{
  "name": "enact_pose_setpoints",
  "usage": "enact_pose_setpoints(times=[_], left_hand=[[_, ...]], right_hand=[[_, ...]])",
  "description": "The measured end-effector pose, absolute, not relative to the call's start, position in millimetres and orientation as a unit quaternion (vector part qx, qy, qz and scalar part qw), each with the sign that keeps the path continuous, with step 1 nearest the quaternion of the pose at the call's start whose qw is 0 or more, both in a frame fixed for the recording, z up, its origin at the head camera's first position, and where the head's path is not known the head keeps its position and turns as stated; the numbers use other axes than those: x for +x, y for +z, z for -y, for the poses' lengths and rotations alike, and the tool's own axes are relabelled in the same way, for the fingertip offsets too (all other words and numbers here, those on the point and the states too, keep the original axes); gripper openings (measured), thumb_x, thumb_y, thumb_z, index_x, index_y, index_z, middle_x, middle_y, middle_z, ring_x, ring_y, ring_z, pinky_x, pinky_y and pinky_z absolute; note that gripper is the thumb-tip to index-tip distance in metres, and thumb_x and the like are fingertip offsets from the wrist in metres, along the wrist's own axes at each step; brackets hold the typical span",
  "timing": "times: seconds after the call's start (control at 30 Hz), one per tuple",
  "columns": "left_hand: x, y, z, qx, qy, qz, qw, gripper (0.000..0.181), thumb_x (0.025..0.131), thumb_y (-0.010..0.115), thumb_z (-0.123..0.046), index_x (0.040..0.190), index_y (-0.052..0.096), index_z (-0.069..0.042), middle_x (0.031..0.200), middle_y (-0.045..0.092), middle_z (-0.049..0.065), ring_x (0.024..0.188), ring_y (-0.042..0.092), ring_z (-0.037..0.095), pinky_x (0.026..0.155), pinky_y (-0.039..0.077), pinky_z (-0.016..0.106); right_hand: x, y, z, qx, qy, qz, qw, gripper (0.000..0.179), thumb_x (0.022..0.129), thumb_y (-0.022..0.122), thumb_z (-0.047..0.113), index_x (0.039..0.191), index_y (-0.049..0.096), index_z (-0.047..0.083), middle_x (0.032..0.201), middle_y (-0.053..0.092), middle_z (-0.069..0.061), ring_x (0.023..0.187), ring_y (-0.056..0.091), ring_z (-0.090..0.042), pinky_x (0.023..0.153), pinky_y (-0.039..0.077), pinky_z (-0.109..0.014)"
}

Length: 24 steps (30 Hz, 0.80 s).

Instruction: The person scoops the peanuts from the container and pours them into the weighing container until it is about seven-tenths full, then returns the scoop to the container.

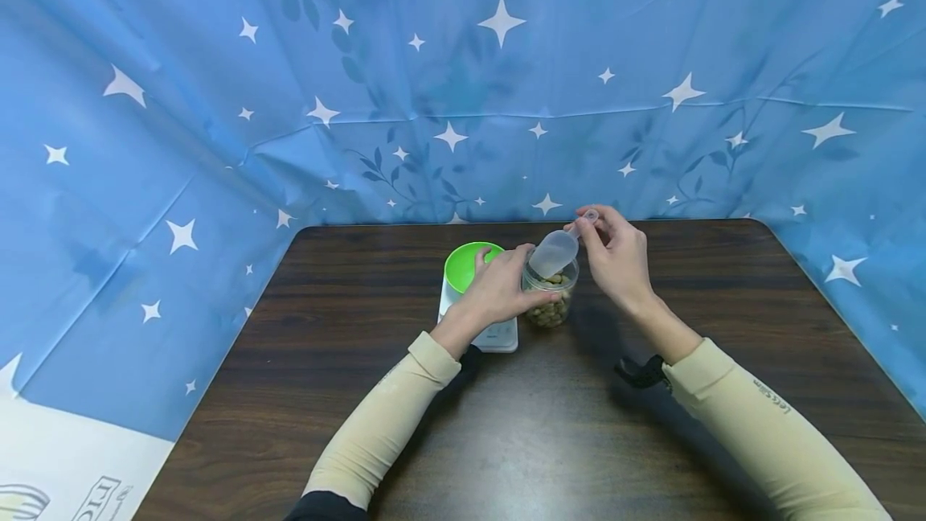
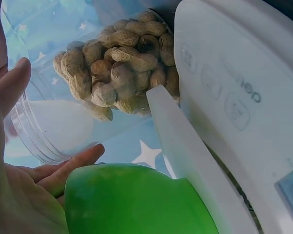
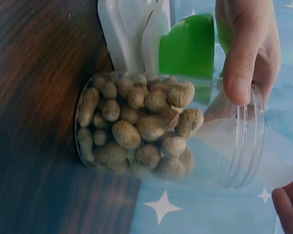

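Note:
A clear jar (image 1: 550, 310) with unshelled peanuts (image 3: 132, 131) in its lower part stands upright on the table. My left hand (image 1: 497, 284) grips it near the threaded rim, with the thumb on the near side and fingers behind. In my right hand (image 1: 618, 257) is the handle of a translucent white scoop (image 1: 555, 253), pinched between thumb and fingers. The scoop's cup tilts down into the jar's mouth, above the nuts; whether it touches them I cannot tell. Left of the jar, a green bowl (image 1: 460, 270) sits on a white kitchen scale (image 1: 499, 340), partly hidden by my left hand.
The dark wooden table (image 1: 506, 424) ends at a blue curtain (image 1: 434, 63) with white stars behind it. A white printed sheet or box (image 1: 72, 457) shows at the lower left. A black strap (image 1: 642, 372) is on my right wrist.

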<state>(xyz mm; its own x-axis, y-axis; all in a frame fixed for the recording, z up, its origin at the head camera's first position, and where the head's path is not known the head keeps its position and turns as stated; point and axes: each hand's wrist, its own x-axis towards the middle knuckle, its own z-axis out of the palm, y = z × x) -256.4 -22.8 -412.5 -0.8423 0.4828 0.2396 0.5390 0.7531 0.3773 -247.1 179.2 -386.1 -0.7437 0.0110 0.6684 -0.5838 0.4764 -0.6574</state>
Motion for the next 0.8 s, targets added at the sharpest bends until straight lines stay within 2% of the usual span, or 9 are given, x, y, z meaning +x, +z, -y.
enact_pose_setpoints(times=[0.13,0.2,0.33,0.47,0.63,0.8], left_hand=[[-256,-412,21,-0.272,-0.22,0.935,0.055,0.09,0.085,0.075,-0.064,0.151,0.046,-0.009,0.132,0.066,0.003,0.12,0.061,0.017,0.112,0.025,0.063],[-256,-412,21,-0.271,-0.219,0.936,0.051,0.091,0.086,0.074,-0.064,0.152,0.045,-0.009,0.133,0.065,0.003,0.121,0.061,0.017,0.112,0.024,0.063],[-256,-411,20,-0.267,-0.216,0.938,0.048,0.091,0.086,0.073,-0.065,0.152,0.045,-0.009,0.133,0.065,0.004,0.121,0.061,0.018,0.112,0.024,0.064],[-257,-411,19,-0.267,-0.216,0.938,0.045,0.091,0.086,0.073,-0.066,0.151,0.046,-0.009,0.132,0.066,0.003,0.119,0.061,0.016,0.112,0.024,0.064],[-258,-411,20,-0.272,-0.223,0.935,0.044,0.089,0.086,0.074,-0.065,0.149,0.047,-0.009,0.13,0.067,0.003,0.117,0.062,0.016,0.111,0.024,0.064],[-260,-412,20,-0.277,-0.226,0.933,0.041,0.087,0.085,0.074,-0.066,0.147,0.049,-0.009,0.128,0.067,0.002,0.116,0.062,0.015,0.111,0.024,0.064]], right_hand=[[-247,-382,-181,0.229,0.44,0.804,0.328,0.018,0.107,0.056,0.008,0.118,0.067,-0.001,0.097,0.077,-0.009,0.041,0.039,-0.007,0.042,0.031,-0.02],[-247,-381,-182,0.257,0.422,0.803,0.335,0.017,0.106,0.057,0.005,0.118,0.066,-0.002,0.097,0.076,-0.01,0.041,0.044,-0.008,0.045,0.035,-0.019],[-248,-379,-183,0.304,0.37,0.804,0.352,0.015,0.101,0.062,-0.001,0.116,0.067,-0.003,0.094,0.075,-0.011,0.057,0.062,-0.014,0.055,0.044,-0.022],[-250,-381,-183,0.331,0.319,0.812,0.36,0.016,0.098,0.066,-0.003,0.114,0.068,-0.001,0.091,0.072,-0.01,0.062,0.061,-0.014,0.056,0.046,-0.03],[-252,-384,-184,0.352,0.307,0.819,0.333,0.018,0.098,0.067,-0.001,0.115,0.068,0.001,0.093,0.072,-0.01,0.068,0.062,-0.015,0.057,0.048,-0.037],[-257,-388,-185,0.342,0.318,0.84,0.276,0.014,0.101,0.064,0.003,0.115,0.067,0.003,0.092,0.072,-0.006,0.065,0.061,-0.012,0.057,0.047,-0.035]])
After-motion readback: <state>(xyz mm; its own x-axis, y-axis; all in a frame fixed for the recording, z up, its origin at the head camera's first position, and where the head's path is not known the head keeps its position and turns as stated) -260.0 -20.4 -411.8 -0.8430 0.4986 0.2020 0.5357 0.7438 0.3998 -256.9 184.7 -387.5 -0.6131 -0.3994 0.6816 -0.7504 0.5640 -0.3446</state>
